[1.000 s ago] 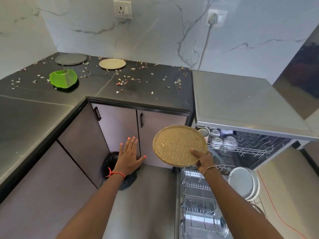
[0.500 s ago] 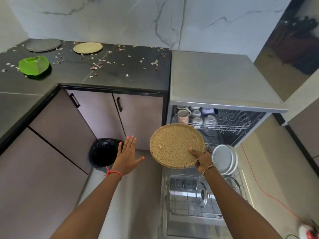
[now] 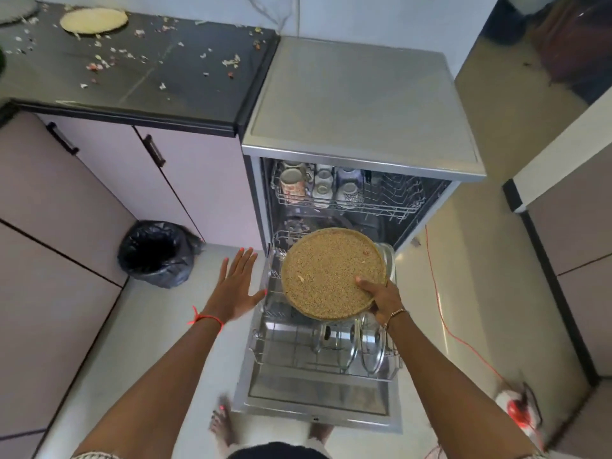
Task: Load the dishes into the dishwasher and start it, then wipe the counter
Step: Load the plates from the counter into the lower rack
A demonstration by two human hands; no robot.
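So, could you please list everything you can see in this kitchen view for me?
Speckled plate: one, tan, held over the lower rack.
Pale plate: one, cream, far counter.
Grey plate: one, grey, cut off at the top-left corner.
Counter: one, black, strewn with food scraps.
Dishwasher: one, silver, door open, right of the counter.
Cups: several, mostly white, upper rack.
Glass lids: several, clear, upright in the lower rack.
Bin: one, black liner, floor by the cabinets.
Cable: one, orange, floor right of the dishwasher.
Left hand: fingers spread, holding nothing.
Right hand: grips the speckled plate's near rim.
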